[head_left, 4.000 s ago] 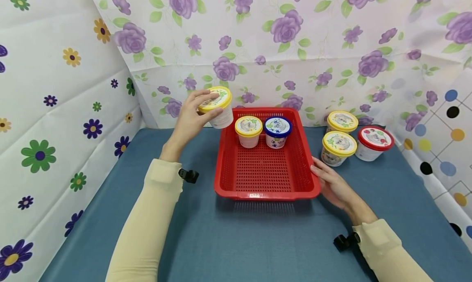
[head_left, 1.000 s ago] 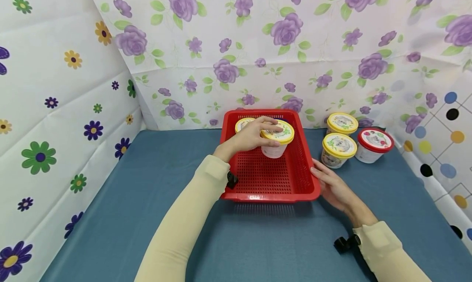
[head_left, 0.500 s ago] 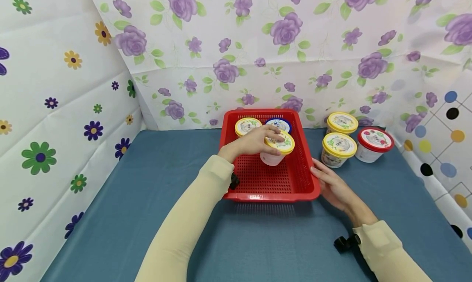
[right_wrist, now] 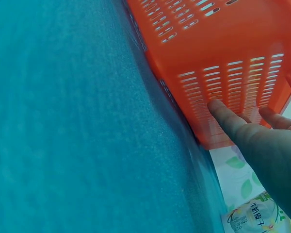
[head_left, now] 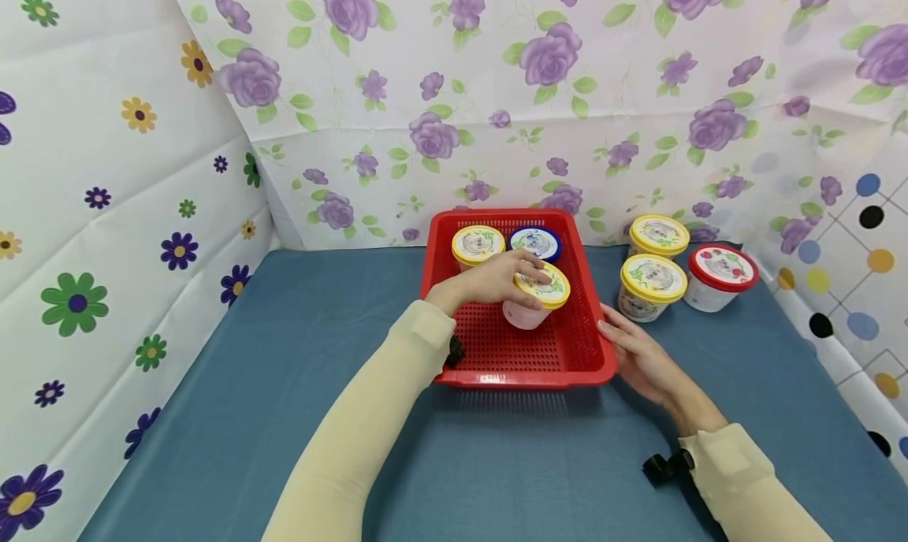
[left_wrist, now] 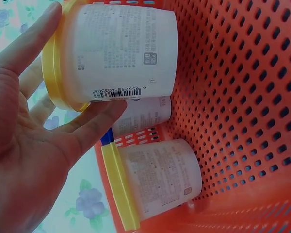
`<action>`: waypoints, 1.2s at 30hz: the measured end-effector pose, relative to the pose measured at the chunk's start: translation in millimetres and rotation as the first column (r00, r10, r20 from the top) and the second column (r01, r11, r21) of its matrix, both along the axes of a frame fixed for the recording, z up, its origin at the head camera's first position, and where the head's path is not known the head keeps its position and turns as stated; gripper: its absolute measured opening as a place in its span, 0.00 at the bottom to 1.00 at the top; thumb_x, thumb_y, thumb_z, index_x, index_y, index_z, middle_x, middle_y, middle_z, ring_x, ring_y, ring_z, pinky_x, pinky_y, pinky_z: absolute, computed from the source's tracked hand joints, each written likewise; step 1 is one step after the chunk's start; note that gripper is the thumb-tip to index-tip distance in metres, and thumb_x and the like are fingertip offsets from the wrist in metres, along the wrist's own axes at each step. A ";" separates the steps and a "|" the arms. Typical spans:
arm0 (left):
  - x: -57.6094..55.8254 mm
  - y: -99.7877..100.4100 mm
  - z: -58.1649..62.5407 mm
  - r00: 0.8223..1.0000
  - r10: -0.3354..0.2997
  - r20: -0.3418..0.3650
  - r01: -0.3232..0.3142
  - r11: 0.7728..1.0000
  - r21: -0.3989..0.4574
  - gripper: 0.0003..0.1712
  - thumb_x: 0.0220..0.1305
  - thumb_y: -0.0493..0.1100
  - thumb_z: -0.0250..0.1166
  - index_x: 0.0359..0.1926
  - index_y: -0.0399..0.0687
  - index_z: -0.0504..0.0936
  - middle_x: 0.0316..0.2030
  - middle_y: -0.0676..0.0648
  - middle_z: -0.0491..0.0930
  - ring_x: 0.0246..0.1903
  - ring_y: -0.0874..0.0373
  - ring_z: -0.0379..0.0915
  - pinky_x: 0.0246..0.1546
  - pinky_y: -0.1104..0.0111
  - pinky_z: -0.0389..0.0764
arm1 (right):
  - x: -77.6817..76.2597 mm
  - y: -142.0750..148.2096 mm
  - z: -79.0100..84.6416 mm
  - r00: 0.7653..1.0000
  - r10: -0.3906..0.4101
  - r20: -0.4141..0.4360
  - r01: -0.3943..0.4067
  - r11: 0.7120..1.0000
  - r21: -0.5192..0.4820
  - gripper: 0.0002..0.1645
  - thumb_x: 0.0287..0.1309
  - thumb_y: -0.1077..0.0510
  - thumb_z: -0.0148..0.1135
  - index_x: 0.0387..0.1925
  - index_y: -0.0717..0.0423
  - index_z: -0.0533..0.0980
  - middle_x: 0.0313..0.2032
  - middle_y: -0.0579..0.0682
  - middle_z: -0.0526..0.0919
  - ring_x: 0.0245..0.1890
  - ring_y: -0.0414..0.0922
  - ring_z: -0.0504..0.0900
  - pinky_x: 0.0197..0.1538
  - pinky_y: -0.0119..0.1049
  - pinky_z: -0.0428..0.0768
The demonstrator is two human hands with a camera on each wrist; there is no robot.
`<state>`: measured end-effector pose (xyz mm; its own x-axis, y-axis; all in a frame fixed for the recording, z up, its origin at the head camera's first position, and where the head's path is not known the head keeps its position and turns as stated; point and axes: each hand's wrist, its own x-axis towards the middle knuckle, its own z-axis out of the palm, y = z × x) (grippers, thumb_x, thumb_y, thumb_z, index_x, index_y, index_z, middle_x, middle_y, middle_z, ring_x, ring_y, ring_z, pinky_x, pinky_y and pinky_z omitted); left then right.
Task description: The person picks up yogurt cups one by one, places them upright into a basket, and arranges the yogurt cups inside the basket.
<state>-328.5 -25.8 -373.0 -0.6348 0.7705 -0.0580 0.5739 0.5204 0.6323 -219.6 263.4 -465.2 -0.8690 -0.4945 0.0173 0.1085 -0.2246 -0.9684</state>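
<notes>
In the head view my left hand grips a white tub with a yellow lid by its lid, inside the red basket. The left wrist view shows the fingers around the lid of this tub, its barcode side toward the camera. Behind it in the basket stand another yellow-lidded tub and a blue-lidded tub. My right hand is at the basket's right side. In the right wrist view its extended fingers touch the slotted outer wall of the basket.
To the basket's right stand two yellow-lidded tubs, one at the back and one nearer, beside a red-lidded tub. A blue cloth covers the table. Flowered sheets rise at the back and left.
My left hand has carried the yellow-lidded tub from beyond the basket's left rim into it, then slightly toward its front. My right hand has stayed at the basket's side.
</notes>
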 end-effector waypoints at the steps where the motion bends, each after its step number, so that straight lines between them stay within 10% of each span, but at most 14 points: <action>1: -0.4 0.4 -0.4 1.000 -0.004 0.000 0.004 1.000 -0.005 0.31 0.67 0.49 0.74 0.69 0.52 0.80 0.73 0.48 0.66 0.73 0.52 0.60 0.72 0.57 0.65 | 0.0 0.0 0.3 1.000 -0.002 0.000 0.002 1.000 0.003 0.36 0.85 0.53 0.40 0.83 0.58 0.42 0.71 0.47 0.71 0.62 0.41 0.79 0.60 0.38 0.81; 36: 2.0 -6.0 1.2 0.988 -0.069 0.140 0.079 0.995 -0.063 0.31 0.76 0.38 0.62 0.76 0.53 0.70 0.80 0.50 0.55 0.79 0.52 0.48 0.73 0.59 0.63 | -0.2 0.4 0.4 1.000 -0.011 0.018 0.011 1.000 0.006 0.38 0.84 0.53 0.40 0.83 0.57 0.40 0.69 0.43 0.73 0.61 0.40 0.80 0.59 0.38 0.81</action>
<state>-326.5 -31.8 -371.8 -0.5586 0.8063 -0.1945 0.5224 0.5241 0.6726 -219.8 263.8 -464.8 -0.8747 -0.4847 -0.0011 0.1234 -0.2205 -0.9675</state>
